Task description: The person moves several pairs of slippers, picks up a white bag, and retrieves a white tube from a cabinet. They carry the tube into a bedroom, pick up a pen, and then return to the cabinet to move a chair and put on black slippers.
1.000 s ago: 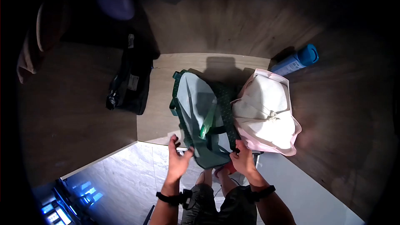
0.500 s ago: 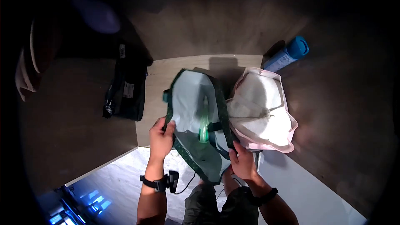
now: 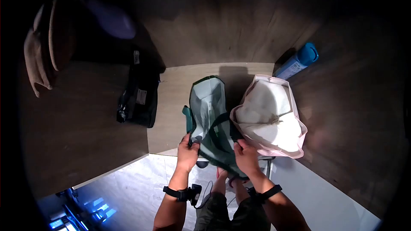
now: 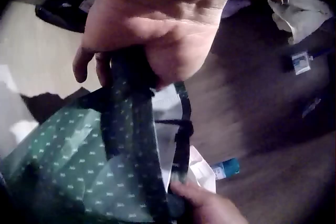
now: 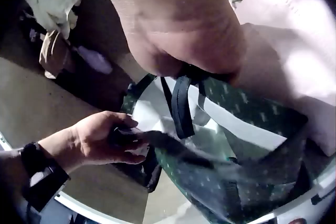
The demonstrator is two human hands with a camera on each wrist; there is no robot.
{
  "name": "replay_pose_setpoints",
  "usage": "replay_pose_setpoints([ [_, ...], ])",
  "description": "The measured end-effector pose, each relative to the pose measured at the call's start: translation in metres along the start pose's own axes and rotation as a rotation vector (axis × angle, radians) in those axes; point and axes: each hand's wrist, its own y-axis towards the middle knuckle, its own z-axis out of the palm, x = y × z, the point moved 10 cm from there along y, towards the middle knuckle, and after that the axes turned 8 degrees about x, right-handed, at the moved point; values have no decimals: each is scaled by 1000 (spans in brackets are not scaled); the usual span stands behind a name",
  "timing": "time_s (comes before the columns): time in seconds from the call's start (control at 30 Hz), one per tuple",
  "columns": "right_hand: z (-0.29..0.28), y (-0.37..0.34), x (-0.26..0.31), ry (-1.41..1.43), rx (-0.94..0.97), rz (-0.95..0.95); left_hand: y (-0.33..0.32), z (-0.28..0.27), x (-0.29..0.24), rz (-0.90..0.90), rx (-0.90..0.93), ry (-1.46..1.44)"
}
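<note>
A dark green tote bag [image 3: 207, 89] with a pale lining stands upright on the wooden surface, its mouth facing up. My left hand [image 3: 187, 157] grips the bag's left rim, thumb on the inside. On the opposite rim, my right hand [image 3: 247, 159] pinches the edge near a strap. Small light marks pattern the bag's outer side [image 4: 79, 174] in the left wrist view. A dark strap [image 5: 182, 109] hangs into the mouth beneath my right hand in the right wrist view. Inside, a green shape shows faintly, mostly hidden by the strap and folds.
Right of the tote, a pink bag [image 3: 295, 124] holds white ribbed cloth [image 3: 267, 102]. A blue-capped bottle [image 3: 297, 62] stands in the back right corner. To the left lies a black pouch [image 3: 139, 98] with a label. Brown cloth [image 3: 38, 60] hangs at the far left.
My left hand went from open beside the tote to gripping its left rim. The mouth spread wide, then narrowed as the hands came closer together. The green bottle inside went from plainly visible to mostly hidden.
</note>
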Motion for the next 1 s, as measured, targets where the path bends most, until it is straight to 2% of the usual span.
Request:
replay_pose_setpoints([
  [0.03,3,4,4,-13,-5,-50,-1,4,16,-126,48,41],
  [0.07,-7,8,29,-61,-160,-252,4,8,15,-139,58,26],
  [0.1,-8,15,25,17,-175,-203,11,13,14,-155,67,10],
  [0.2,-20,34,25,216,-214,-86,57,42,-2,31,104,-561],
  [0.27,-31,43,22,302,-246,-55,66,48,-62,256,28,210],
  [0.3,-39,43,20,345,-265,-6,77,57,-71,260,50,142],
  [0.37,-48,46,9,468,-321,57,93,77,-86,207,159,246],
  [0.4,-48,47,2,517,-315,72,94,79,-90,204,186,210],
  [0.47,-30,55,-9,938,-278,25,97,85,-99,206,234,142],
  [0.5,-20,59,-20,1150,-259,4,101,83,-96,266,213,51],
  [0.57,-29,58,-1,378,-247,-295,107,74,-78,382,180,-135],
  [0.6,-32,50,11,277,-216,-206,104,81,-76,273,327,-368],
  [0.63,-34,44,21,175,-187,-119,97,81,-77,218,305,-313],
  [0.7,-30,38,31,161,-143,-178,81,79,-86,109,266,-203],
  [0.73,-26,33,37,121,-119,-220,86,68,-99,449,95,236],
  [0.77,-24,28,43,81,-94,-260,91,65,-99,436,65,249],
  [0.8,-22,21,47,79,-11,-199,97,63,-107,423,33,263],
  [0.87,-30,1,58,39,-9,-295,111,57,-132,394,-65,347],
  [0.9,-34,-11,63,21,-7,-346,120,60,-139,336,-55,463],
  [0.93,-38,-19,58,31,52,-270,128,63,-145,281,-45,579],
  [0.97,-53,-30,56,-9,-11,-285,135,67,-150,224,-34,696],
  [1.0,-66,-42,52,-47,-74,-295,141,79,-143,97,80,748],
])
